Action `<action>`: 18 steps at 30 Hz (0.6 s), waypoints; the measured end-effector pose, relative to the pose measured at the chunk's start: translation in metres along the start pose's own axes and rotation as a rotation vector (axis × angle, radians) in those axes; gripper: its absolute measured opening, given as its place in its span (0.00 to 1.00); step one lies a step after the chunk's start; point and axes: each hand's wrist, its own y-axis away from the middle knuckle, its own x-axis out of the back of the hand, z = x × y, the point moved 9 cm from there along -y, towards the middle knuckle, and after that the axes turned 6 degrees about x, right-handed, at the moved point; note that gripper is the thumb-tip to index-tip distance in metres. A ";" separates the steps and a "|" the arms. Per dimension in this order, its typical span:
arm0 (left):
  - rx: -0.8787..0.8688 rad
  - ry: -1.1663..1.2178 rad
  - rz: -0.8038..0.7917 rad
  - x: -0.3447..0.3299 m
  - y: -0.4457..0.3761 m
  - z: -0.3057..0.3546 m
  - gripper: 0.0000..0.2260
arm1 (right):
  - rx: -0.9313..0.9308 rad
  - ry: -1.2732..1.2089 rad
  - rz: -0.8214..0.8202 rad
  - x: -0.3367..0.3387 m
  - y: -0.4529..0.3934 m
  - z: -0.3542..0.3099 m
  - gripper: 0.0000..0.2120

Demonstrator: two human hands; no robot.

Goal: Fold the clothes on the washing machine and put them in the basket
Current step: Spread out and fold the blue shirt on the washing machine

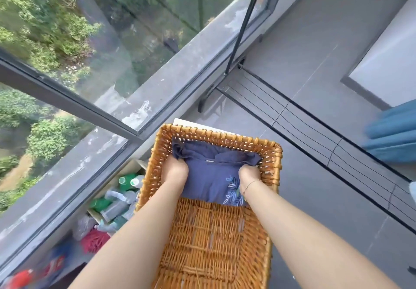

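Observation:
A folded navy garment (211,173) with pale blue leaf embroidery lies at the far end of a rectangular wicker basket (273,167). My left hand (175,171) grips the garment's left side, fingers tucked under the cloth. My right hand (248,173), with a thin bracelet at the wrist, grips its right side the same way. Both forearms reach down into the basket. The near half of the basket floor shows bare weave. The washing machine is not in view.
A large window (90,63) with a dark frame runs along the left. Below it, left of the basket, stand several cleaning bottles (117,201) and a red mop head (94,240). Grey floor tiles (315,187) lie right; blue cloth (394,135) hangs at the right edge.

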 end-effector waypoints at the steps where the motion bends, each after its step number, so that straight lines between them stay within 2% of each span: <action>1: -0.017 0.003 0.002 -0.001 -0.001 -0.001 0.16 | -0.006 0.026 0.020 0.000 0.002 0.000 0.18; 4: -0.113 0.039 0.018 0.007 0.013 0.005 0.18 | 0.073 -0.059 0.131 0.006 0.007 0.004 0.17; 6: -0.200 0.084 0.047 0.024 0.045 0.008 0.19 | 0.143 -0.153 0.073 0.002 0.017 0.007 0.14; 8: -0.404 0.081 0.183 0.051 0.085 0.012 0.23 | 0.303 -0.163 0.011 0.008 0.038 0.001 0.21; 10: -0.670 0.002 0.326 0.068 0.121 0.015 0.23 | 0.466 -0.037 -0.034 0.017 0.065 -0.004 0.29; 11: -0.783 -0.062 0.341 0.064 0.128 0.015 0.21 | 0.545 0.064 -0.034 0.020 0.077 -0.008 0.29; 13: -0.949 -0.235 0.266 0.039 0.130 0.019 0.18 | 0.732 0.279 -0.075 0.015 0.086 -0.012 0.28; 15: -0.939 -0.459 0.141 0.008 0.112 0.021 0.22 | 0.795 0.497 -0.185 -0.004 0.078 -0.012 0.32; 18: -0.762 -0.652 0.014 -0.017 0.067 0.019 0.34 | 0.715 0.788 -0.257 -0.022 0.043 -0.009 0.41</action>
